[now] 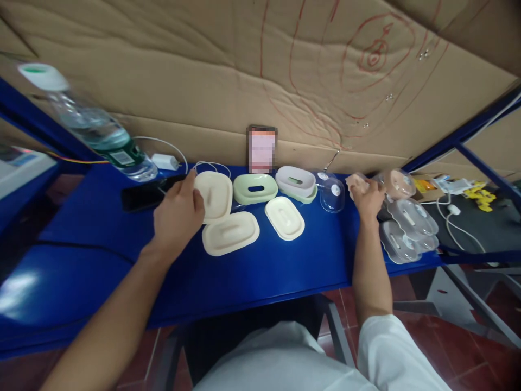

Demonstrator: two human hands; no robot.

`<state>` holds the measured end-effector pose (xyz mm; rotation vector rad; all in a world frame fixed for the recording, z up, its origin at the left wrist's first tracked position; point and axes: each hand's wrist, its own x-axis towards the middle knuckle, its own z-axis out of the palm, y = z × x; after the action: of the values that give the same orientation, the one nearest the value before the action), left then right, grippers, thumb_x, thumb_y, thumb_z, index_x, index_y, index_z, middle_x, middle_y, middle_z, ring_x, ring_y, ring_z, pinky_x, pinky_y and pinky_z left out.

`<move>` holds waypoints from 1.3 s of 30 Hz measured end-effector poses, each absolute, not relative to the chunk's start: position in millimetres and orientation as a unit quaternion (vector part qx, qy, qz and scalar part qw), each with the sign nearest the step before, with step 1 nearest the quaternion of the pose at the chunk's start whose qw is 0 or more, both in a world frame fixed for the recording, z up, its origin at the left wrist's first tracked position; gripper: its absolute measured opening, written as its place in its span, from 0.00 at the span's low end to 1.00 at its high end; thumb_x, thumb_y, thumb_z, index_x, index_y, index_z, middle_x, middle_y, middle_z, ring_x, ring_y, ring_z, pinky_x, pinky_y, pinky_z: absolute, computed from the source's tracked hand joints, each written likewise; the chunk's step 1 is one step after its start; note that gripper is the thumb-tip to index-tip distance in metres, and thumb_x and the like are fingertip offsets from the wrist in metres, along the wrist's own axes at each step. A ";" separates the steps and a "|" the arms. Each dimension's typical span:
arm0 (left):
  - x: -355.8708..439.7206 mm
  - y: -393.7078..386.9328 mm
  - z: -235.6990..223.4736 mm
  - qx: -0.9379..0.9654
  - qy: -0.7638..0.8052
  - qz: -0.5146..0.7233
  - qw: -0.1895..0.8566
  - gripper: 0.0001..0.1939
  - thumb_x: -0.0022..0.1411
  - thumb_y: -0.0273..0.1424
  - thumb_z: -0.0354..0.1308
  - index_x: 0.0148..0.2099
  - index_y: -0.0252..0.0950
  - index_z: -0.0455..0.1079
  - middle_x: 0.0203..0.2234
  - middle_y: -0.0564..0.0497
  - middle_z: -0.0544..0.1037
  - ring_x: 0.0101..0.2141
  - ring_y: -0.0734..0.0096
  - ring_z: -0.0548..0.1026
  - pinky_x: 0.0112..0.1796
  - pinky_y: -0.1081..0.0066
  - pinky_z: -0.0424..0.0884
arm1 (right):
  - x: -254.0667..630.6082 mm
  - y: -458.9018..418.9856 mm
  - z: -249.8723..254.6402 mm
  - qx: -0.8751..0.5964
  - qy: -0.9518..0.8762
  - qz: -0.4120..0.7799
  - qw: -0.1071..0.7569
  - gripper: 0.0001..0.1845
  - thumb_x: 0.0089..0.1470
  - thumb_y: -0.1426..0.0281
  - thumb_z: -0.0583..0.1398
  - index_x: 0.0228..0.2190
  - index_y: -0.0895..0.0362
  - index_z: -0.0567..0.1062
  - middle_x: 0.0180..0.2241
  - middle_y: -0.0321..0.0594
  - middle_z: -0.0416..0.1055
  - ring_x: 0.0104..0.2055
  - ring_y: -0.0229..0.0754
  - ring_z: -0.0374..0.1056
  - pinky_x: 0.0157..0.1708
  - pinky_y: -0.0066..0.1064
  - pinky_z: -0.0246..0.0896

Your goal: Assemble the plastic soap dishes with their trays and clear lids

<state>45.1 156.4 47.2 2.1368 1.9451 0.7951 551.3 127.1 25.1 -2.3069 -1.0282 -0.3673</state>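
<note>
Where hands (179,217) are apart, trays (255,199) lie between.

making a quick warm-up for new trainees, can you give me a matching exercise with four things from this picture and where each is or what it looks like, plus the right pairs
1. left hand
2. right hand
3. pale lilac dish
4. bottle

A. stacked on a green dish
B. has a white cap
C. at the left edge of a cream tray
D. at a peach-coloured piece

Right pairs: 1-C, 2-D, 3-A, 4-B
</note>
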 end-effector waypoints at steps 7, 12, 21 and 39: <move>42.4 159.1 35.1 0.729 0.593 0.319 0.125 0.36 0.69 0.40 0.53 0.75 0.36 0.60 0.67 0.39 0.71 0.65 0.32 0.69 0.61 0.38 0.67 | 499.2 126.2 52.4 -0.706 -0.498 -0.192 0.466 0.26 0.63 0.55 0.61 0.56 0.57 0.79 0.61 0.57 0.65 0.64 0.59 0.67 0.64 0.53 0.65; 55.2 149.2 36.6 0.744 0.519 0.381 0.177 0.34 0.71 0.43 0.58 0.74 0.38 0.61 0.67 0.40 0.70 0.66 0.38 0.67 0.66 0.38 0.63 | 416.2 111.2 47.8 -0.560 -0.654 -0.122 0.495 0.25 0.62 0.52 0.65 0.56 0.49 0.79 0.63 0.49 0.66 0.65 0.60 0.67 0.65 0.60 0.67; 77.6 114.0 50.5 0.706 0.264 0.434 0.494 0.58 0.58 0.43 0.76 0.78 0.60 0.43 0.71 0.43 0.65 0.69 0.47 0.68 0.65 0.46 0.71 | 329.5 69.2 32.6 -0.347 -0.796 0.047 0.493 0.26 0.59 0.55 0.70 0.58 0.42 0.80 0.63 0.45 0.71 0.63 0.60 0.71 0.62 0.60 0.72; 74.7 121.0 52.8 0.702 0.359 0.429 0.440 0.41 0.60 0.48 0.72 0.70 0.47 0.63 0.67 0.43 0.71 0.65 0.44 0.71 0.60 0.51 0.75 | 406.1 122.9 30.9 -0.577 -0.711 -0.121 0.382 0.21 0.67 0.55 0.63 0.57 0.49 0.80 0.59 0.49 0.74 0.65 0.57 0.69 0.66 0.59 0.65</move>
<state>74.7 121.0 52.8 1.7444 0.8921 1.0658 406.1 122.9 30.9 -1.4730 -1.8148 -0.3090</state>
